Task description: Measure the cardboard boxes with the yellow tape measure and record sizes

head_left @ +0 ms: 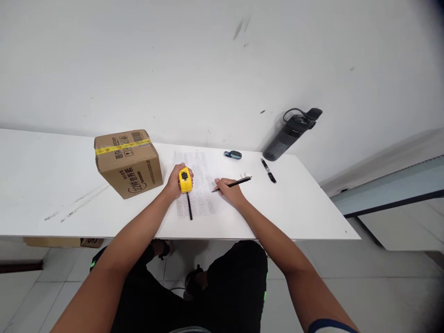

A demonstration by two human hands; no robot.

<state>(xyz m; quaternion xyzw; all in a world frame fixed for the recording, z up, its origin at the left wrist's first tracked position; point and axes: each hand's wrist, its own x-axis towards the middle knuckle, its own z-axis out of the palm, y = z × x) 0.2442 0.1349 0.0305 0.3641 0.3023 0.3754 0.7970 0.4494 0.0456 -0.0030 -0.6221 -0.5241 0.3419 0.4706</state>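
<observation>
Yellow tape measure (pixel 185 180) is sitting in the left hand (pixel 175 181), wrapped snugly, over the printed paper (pixel 201 185) on the white table (pixel 294 208). Its long axis runs pretty much front to back, with a black strap (pixel 189 208) trailing over the sheet toward the near edge.

Right hand (pixel 231 192) has a black pen (pixel 239 182) in a writing grip, pinched close to the tip. For me it's all about how that pen lies: mostly sideways, tip pointing left and slightly toward the person, tail sticking out to the right. So the tip is by the paper's right side, the tape measure sits further left across the sheet, and the right hand is clearly the nearer one to that right edge. Honestly can't tell from up here whether the tip is touching the paper or just above it.

Other stuff around: cardboard box (pixel 130 164) to the left of the left hand, a small dark gadget (pixel 233 155) off the paper's far right corner, then a marker (pixel 268 171) and a dark bottle (pixel 282 141) further right.
</observation>
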